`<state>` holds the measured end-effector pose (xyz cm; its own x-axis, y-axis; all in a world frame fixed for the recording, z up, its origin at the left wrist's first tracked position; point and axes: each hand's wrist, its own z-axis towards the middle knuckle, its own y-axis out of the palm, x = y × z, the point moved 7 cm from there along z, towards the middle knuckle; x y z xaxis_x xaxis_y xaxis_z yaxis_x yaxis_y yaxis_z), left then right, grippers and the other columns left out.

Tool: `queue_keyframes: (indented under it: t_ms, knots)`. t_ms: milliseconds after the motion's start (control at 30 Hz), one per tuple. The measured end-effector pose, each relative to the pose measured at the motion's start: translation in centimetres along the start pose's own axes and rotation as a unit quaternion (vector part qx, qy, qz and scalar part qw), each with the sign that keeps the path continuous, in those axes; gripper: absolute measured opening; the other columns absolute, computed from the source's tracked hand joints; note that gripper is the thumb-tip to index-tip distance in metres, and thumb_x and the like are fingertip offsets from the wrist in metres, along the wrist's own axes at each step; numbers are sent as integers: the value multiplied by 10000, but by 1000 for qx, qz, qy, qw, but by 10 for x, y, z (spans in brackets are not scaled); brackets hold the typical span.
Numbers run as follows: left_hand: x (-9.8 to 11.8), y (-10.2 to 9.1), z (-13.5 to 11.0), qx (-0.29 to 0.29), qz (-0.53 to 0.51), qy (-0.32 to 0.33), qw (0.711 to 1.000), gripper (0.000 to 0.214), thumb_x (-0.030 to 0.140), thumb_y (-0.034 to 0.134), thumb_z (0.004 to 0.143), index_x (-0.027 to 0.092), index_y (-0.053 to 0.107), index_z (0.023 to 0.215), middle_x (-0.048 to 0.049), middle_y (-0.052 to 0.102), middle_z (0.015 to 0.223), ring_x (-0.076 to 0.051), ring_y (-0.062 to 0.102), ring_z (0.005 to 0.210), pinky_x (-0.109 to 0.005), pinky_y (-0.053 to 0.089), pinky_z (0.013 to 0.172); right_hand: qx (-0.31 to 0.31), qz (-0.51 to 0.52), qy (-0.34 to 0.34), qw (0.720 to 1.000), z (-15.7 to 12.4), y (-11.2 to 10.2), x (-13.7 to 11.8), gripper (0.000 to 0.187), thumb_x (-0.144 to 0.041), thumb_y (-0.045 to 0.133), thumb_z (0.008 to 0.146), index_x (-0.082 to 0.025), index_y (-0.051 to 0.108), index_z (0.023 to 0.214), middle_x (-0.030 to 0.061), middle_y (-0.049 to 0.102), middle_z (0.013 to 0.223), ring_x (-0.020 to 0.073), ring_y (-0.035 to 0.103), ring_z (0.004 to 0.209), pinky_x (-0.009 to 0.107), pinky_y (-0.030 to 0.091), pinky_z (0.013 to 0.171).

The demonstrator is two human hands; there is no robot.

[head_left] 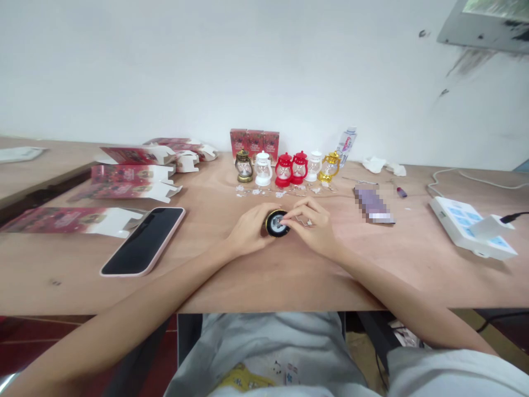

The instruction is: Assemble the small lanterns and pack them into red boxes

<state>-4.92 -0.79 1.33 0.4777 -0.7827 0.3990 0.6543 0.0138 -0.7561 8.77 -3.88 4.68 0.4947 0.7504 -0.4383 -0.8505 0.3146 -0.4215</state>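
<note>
Wooden table (264,284) before pale wall (198,66), left fingers (257,214) grasping round black piece (275,227), right fingers (302,211) at its face, grip unclear

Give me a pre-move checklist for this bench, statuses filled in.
1. Left hand gripping the gold-rimmed, black-edged round piece: ok.
2. Right hand at that piece's face: ok, fingertips over it.
3. Anything pinched in those fingertips: cannot tell, too small.
4. Six miniature lanterns standing upright: ok, in a row near the wall.
5. Smartphone clear of the left forearm: ok, bare wood shows between.
</note>
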Motion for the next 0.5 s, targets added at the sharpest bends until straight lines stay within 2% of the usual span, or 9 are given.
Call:
queue_keyframes:
  t_ms: [100, 167, 200, 267, 367, 500]
  knots:
    - [-1, -4, 1, 8, 1, -6, 1000, 494, 227, 601, 726, 226, 437, 1193, -62, 587, 1206, -225, 578, 1113, -356, 473, 932, 19, -12, 19, 1000, 5, -11, 10, 86, -313, 659, 810, -245, 678, 761, 8, 616, 761, 154, 567, 736, 311, 464, 713]
    - [-3, -8, 1, 23, -1, -14, 1000, 517, 186, 597, 696, 215, 439, 1187, -57, 592, 1198, -222, 574, 1121, -351, 470, 945, 9, -30, 39, 999, 11, -21, 22, 84, -298, 664, 805, -234, 671, 751, 4, 636, 745, 150, 564, 721, 300, 459, 698]
    - [-4, -10, 1, 30, -3, -20, 999, 523, 175, 594, 685, 209, 440, 1184, -58, 594, 1196, -223, 572, 1126, -353, 468, 953, -17, -42, 53, 998, 15, -24, 30, 79, -286, 674, 795, -228, 675, 741, 2, 644, 729, 148, 564, 704, 293, 455, 684]
    - [-6, -13, 2, 42, -9, -32, 999, 530, 170, 591, 671, 200, 442, 1178, -62, 597, 1197, -229, 569, 1136, -361, 465, 964, -112, -70, 88, 987, 19, -25, 47, 58, -227, 685, 769, -222, 693, 711, -5, 658, 687, 141, 566, 647, 274, 440, 625]
    - [-7, -15, 2, 51, -13, -45, 998, 533, 166, 591, 660, 194, 445, 1172, -68, 599, 1196, -235, 567, 1142, -375, 462, 974, -245, -122, 135, 952, 15, -23, 69, 117, -147, 667, 746, -231, 726, 689, -2, 696, 695, 138, 576, 607, 257, 406, 566]
    - [-7, -14, 2, 40, -17, -56, 997, 520, 168, 588, 667, 204, 449, 1166, -65, 596, 1215, -245, 561, 1159, -394, 456, 985, -340, -151, 112, 921, 7, -14, 76, 159, -119, 678, 714, -258, 747, 678, -9, 727, 722, 148, 598, 616, 255, 399, 562]
